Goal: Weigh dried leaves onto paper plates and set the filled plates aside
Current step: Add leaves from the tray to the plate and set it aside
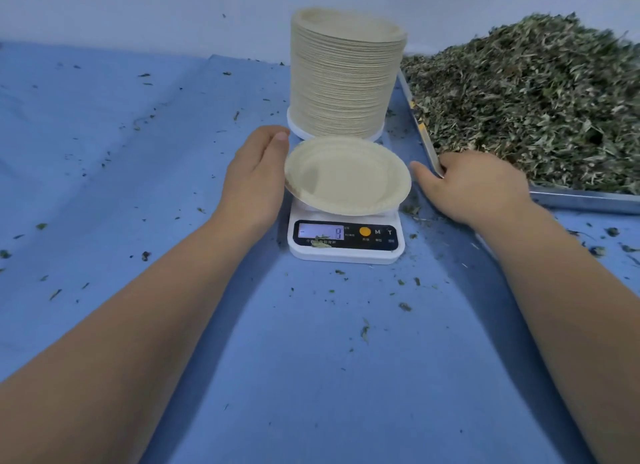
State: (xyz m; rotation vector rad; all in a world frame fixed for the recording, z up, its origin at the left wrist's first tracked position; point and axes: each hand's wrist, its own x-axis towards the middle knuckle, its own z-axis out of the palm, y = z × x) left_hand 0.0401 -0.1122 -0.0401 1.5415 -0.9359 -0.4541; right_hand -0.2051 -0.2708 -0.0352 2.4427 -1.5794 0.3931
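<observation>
View from above over two bare forearms reaching across a blue cloth [138, 151] dotted with leaf crumbs. In the centre stands a small white scale [346, 248], its lit display showing a digit too blurred to read surely. An empty plate [346, 176] sits on the scale, tipped a little toward the viewer. Just behind it rises a tall stack [346, 79] of the same plates. To the right a metal tray [585, 202] holds a deep heap of dried leaves [540, 103].

The left hand [256, 172] lies against the plate's left rim, thumb up beside the edge. Its fingers are hidden, so it cannot be told whether it grips the rim or only steadies it. The right hand [474, 183] rests at the tray's near corner, thumb pointing toward the plate but apart from it. Its fingers are out of sight over the tray's edge, so their grip cannot be told either.

No leaves are on the plate, so weighing has likely not begun. The plate looks thin, stiff and very light, easy to nudge off the small scale. Once filled it is probably best lifted by opposite rims, kept level. The leaves look dry, loose and brittle, so they are likely best taken in small pinches from the heap's near edge, where they may crumble and scatter.
</observation>
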